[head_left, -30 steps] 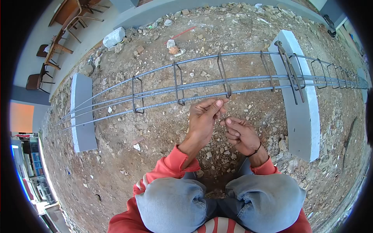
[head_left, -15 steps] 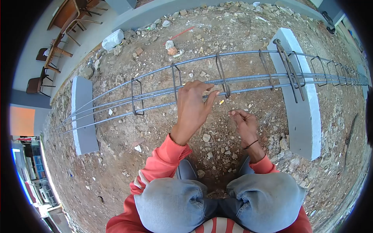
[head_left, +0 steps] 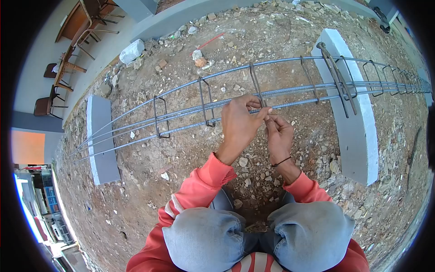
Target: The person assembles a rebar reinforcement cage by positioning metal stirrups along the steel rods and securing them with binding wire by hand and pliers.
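Long steel bars (head_left: 181, 110) run across the view, with bent square stirrups (head_left: 202, 102) around them. My left hand (head_left: 241, 120) is closed at the near bar, fingers curled around the foot of one stirrup (head_left: 255, 81). Just right of it, my right hand (head_left: 279, 133) pinches close under the same joint, its fingertips nearly touching my left thumb. What lies between the fingertips is too small and hidden to name. A hooked metal tool (head_left: 337, 79) rests across the bars at the right.
Two grey blocks with white edges, a left one (head_left: 103, 140) and a right one (head_left: 351, 118), lie under the bars. Stony ground (head_left: 136, 195) spreads around my knees. Chairs (head_left: 43, 106) stand at the upper left, and a white stone (head_left: 132, 51) near the kerb.
My left hand reached over the bars, opened somewhat, then closed at the stirrup joint. My right hand moved up to meet it at the near bar.
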`<state>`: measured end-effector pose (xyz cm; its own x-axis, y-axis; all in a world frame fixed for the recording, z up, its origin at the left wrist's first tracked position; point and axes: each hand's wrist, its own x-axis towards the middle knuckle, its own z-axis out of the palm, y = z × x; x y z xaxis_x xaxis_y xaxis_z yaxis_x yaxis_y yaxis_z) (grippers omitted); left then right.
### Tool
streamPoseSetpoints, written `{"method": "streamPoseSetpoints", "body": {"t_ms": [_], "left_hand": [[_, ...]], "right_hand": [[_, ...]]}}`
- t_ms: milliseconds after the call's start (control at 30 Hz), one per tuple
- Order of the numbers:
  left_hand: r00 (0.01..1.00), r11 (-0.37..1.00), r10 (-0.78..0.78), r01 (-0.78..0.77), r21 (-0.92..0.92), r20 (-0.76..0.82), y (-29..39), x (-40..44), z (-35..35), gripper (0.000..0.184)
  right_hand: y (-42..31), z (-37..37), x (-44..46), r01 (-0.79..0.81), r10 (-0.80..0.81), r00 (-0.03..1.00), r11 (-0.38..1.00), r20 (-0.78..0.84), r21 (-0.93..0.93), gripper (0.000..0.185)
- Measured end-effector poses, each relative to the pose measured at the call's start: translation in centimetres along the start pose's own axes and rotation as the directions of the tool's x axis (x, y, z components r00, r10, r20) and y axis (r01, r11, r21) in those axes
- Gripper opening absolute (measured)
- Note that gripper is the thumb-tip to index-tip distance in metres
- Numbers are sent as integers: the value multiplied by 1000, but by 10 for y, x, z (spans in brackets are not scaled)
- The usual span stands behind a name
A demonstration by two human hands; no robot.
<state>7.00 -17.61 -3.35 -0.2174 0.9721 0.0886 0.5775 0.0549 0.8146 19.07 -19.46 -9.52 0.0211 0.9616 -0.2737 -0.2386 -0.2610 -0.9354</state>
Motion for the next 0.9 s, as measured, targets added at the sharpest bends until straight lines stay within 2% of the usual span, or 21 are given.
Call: {"method": "streamPoseSetpoints", "body": {"t_ms": [100,167,400,467,500,567,600,633,700,767,800,900], "left_hand": [[999,999,-5,3,-42,-48,0,-3,6,27],[995,993,-61,53,-104,-80,2,-4,8,25],[994,990,-84,76,-123,-63,2,-1,9,24],[993,992,-94,87,-89,-67,5,-2,8,21],[993,992,-97,92,-86,-67,4,-3,9,21],[994,996,-43,35,-78,-104,3,-4,12,17],[994,996,-45,37,-80,-101,2,-5,12,17],[993,998,-24,17,-61,-112,2,-5,13,15],[993,999,-3,-2,-45,-121,0,-5,15,14],[989,996,53,-62,-65,-135,-4,-5,16,11],[989,996,54,-63,-66,-138,-4,-4,15,11],[994,996,27,-36,-82,-103,-7,-6,15,11]], "right_hand": [[4,-2,1,20,-20,1000,1000,8,-20,15],[1,-2,-1,14,-12,999,999,44,-40,16],[-6,-1,-3,-8,8,999,1000,50,-6,18],[-22,-9,-6,40,-1,989,966,150,-257,14],[-30,-15,-7,36,4,988,966,151,-256,14],[-54,-26,-5,391,-219,907,756,360,-525,12],[-72,-26,-6,459,-213,880,609,424,-647,10],[-85,-26,-5,457,-212,882,608,421,-649,10],[-101,-25,2,583,-282,810,300,514,-755,8],[-106,-27,18,612,-313,784,243,536,-753,7],[-108,-27,27,638,-341,755,186,560,-747,8],[-112,-25,48,664,-326,733,153,597,-732,10]]}}
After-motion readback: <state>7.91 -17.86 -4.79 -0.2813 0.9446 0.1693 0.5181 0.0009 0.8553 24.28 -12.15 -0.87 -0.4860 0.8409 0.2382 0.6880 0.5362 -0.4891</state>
